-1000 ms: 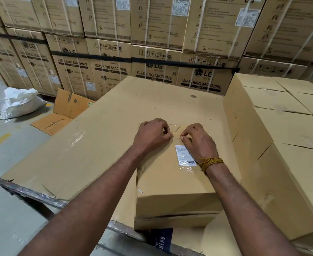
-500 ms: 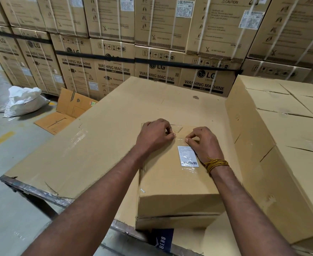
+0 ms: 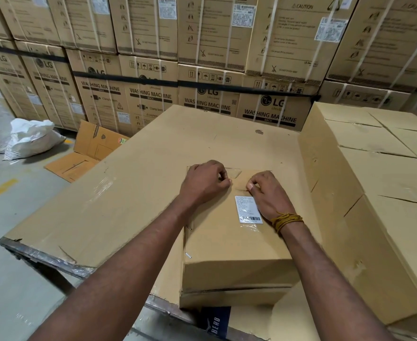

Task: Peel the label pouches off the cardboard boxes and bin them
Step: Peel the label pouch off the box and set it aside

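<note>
- Left hand [image 3: 206, 184] sits on the far end of the small cardboard box [image 3: 234, 242], fingers curled under with the tips together against the top face; it looks to be pinching or picking at the clear film there, though the tips are tucked from sight, so I cannot tell whether it has hold of anything
- Between the two hands lies the clear label pouch [image 3: 237, 183], flat on the box top, one see-through corner showing just beyond the left knuckles
- White barcode label [image 3: 248, 209] is stuck under the film, just beside the right wrist
- Right hand [image 3: 267, 195] rests on the box with fingers bent, thumb and forefinger nipped at the pouch's edge near the label's upper corner
- Step in hand, as I judge it: working an edge loose; the pouch is not yet off
- Next move calls for lifting a corner free, then a slow pull low across the cardboard, the other hand steadying the box
- No bin is in view; white sacks [image 3: 30, 139] lie on the floor far left
</note>
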Available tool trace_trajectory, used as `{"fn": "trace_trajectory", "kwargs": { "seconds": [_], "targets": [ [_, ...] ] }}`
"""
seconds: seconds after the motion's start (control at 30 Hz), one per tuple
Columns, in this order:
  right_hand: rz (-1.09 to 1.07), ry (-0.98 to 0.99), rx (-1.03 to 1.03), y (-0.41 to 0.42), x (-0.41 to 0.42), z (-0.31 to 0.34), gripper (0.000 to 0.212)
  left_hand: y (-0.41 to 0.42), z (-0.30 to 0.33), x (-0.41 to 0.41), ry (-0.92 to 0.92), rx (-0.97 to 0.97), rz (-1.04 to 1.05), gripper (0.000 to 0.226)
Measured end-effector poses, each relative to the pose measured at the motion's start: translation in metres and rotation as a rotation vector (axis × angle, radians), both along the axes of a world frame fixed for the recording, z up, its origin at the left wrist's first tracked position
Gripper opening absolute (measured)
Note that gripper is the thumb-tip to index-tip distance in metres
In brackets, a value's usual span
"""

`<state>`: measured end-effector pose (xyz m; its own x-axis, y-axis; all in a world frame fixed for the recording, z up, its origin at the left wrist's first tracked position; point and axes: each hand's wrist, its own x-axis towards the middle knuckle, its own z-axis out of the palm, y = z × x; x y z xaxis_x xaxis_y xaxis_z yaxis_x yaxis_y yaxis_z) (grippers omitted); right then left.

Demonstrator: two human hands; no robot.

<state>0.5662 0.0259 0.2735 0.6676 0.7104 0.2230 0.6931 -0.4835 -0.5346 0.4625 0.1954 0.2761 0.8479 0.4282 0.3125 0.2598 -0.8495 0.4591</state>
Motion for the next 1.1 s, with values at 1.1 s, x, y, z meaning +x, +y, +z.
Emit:
{"fn": "trace_trajectory", "kwargs": {
  "seconds": [1.1],
  "targets": [
    [0.091,0.126,0.254,-0.014,-0.011,0.007,0.046,-0.004,0.011,-0.009,-0.006,-0.132,-0.098,0.012]
  ]
}}
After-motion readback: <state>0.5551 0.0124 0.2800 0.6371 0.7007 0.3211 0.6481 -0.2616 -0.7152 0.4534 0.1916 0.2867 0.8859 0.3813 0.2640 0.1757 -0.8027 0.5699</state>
